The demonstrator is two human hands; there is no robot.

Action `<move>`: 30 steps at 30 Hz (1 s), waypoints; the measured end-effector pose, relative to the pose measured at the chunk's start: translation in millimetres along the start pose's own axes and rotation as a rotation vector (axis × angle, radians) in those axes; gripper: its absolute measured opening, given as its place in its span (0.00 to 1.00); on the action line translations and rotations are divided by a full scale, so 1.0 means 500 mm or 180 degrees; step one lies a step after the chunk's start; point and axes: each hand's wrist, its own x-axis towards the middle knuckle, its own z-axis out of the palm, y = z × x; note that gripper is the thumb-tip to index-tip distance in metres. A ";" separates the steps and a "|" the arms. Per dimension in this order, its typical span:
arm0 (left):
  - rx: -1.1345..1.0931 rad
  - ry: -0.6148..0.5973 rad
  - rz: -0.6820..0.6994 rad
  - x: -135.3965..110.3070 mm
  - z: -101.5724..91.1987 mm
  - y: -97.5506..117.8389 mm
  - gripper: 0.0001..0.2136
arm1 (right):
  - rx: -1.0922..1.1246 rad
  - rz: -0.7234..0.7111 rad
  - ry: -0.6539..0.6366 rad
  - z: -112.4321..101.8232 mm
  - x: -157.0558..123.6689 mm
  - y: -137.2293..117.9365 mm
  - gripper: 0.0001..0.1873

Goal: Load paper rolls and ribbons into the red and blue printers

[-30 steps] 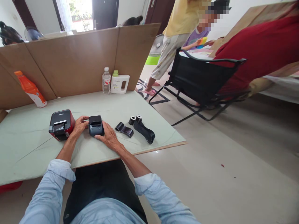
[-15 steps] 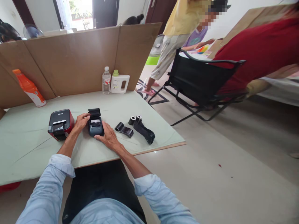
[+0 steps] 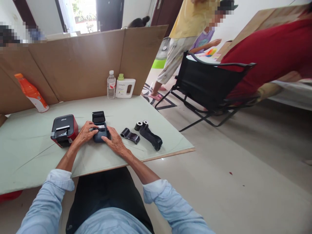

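A small dark label printer (image 3: 99, 136) sits on the table with its lid (image 3: 98, 116) raised. Something white, perhaps a label roll, shows in its open compartment. My left hand (image 3: 85, 133) reaches over the printer's left side, thumb and fingertips bent together at the compartment. What they pinch, if anything, is hidden. Around the right side of the printer my right hand (image 3: 115, 140) is closed, its thumb lying on the front corner. A bigger black and red printer (image 3: 64, 128) stands just left of my left hand. Right of my right hand lies a short strip of black ribbon (image 3: 130, 136).
Two white-cored rolls (image 3: 142, 124) with a long black ribbon (image 3: 153, 139) lie near the table's right end. An orange bottle (image 3: 31, 92), a water bottle (image 3: 111, 85) and a white jug (image 3: 124, 87) stand by the cardboard screen (image 3: 80, 61). A black folding chair (image 3: 209, 83) and several people are beyond.
My left hand has moved right and down from the raised lid to the printer's compartment. The lid leans further back. My right hand stays on the printer's right side.
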 end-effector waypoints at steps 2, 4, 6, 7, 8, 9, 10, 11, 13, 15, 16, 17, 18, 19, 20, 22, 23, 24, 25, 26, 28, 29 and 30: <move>0.0108 0.0115 0.0022 0.011 0.007 0.014 0.08 | 0.0043 -0.0003 0.0000 -0.007 0.010 0.001 0.33; 0.0171 0.0212 0.0063 0.022 0.012 0.025 0.07 | 0.0021 0.0018 -0.0037 -0.014 0.025 0.005 0.31; 0.0192 0.0266 0.0129 0.031 0.014 0.035 0.06 | -0.0045 0.0008 -0.0113 -0.021 0.046 0.008 0.31; 0.0190 0.0274 0.0163 0.035 0.014 0.039 0.06 | -0.0087 -0.0013 -0.0170 -0.025 0.058 0.008 0.30; 0.0182 0.0273 0.0190 0.039 0.013 0.044 0.06 | -0.0137 -0.0033 -0.0227 -0.029 0.071 0.008 0.30; 0.0170 0.0270 0.0205 0.042 0.011 0.048 0.06 | -0.0202 -0.0046 -0.0283 -0.033 0.085 0.006 0.28; 0.0157 0.0270 0.0204 0.043 0.009 0.052 0.06 | -0.0288 -0.0046 -0.0334 -0.036 0.099 0.003 0.27; 0.0146 0.0278 0.0186 0.044 0.006 0.055 0.06 | -0.0390 -0.0036 -0.0380 -0.040 0.112 -0.001 0.24; 0.0127 0.0313 0.0121 0.042 0.001 0.060 0.06 | -0.0613 -0.0001 -0.0452 -0.046 0.137 -0.013 0.17; 0.0064 0.0325 0.0052 0.037 -0.004 0.061 0.07 | -0.0779 0.0003 -0.0494 -0.048 0.154 -0.026 0.11; 0.0010 0.0303 0.0019 0.034 -0.006 0.059 0.07 | -0.0819 -0.0013 -0.0486 -0.047 0.159 -0.033 0.11; -0.0052 0.0270 -0.0011 0.032 -0.007 0.056 0.08 | -0.0828 -0.0043 -0.0457 -0.045 0.162 -0.040 0.11; -0.0111 0.0238 -0.0036 0.031 -0.008 0.052 0.09 | -0.0817 -0.0081 -0.0412 -0.042 0.163 -0.047 0.12; -0.0164 0.0222 -0.0056 0.032 -0.009 0.048 0.11 | -0.0794 -0.0126 -0.0361 -0.038 0.162 -0.053 0.13; -0.0211 0.0230 -0.0072 0.034 -0.009 0.045 0.11 | -0.0767 -0.0170 -0.0313 -0.033 0.160 -0.060 0.14; -0.0306 0.0297 -0.0103 0.040 -0.010 0.041 0.09 | -0.0721 -0.0244 -0.0257 -0.025 0.156 -0.072 0.15; -0.0369 0.0342 -0.0129 0.043 -0.010 0.041 0.07 | -0.0695 -0.0274 -0.0250 -0.023 0.154 -0.077 0.15; -0.0440 0.0383 -0.0162 0.047 -0.010 0.043 0.07 | -0.0657 -0.0298 -0.0245 -0.022 0.154 -0.082 0.15; -0.0510 0.0409 -0.0195 0.049 -0.011 0.046 0.07 | -0.0603 -0.0315 -0.0229 -0.024 0.155 -0.086 0.15; -0.0574 0.0424 -0.0222 0.052 -0.011 0.050 0.07 | -0.0534 -0.0325 -0.0203 -0.026 0.157 -0.090 0.14; -0.0699 0.0439 -0.0250 0.055 -0.012 0.061 0.09 | -0.0354 -0.0315 -0.0129 -0.036 0.167 -0.097 0.14; -0.0757 0.0434 -0.0247 0.056 -0.012 0.067 0.10 | -0.0241 -0.0298 -0.0084 -0.042 0.173 -0.100 0.13; -0.0817 0.0424 -0.0237 0.058 -0.013 0.074 0.11 | -0.0118 -0.0281 -0.0050 -0.049 0.181 -0.103 0.13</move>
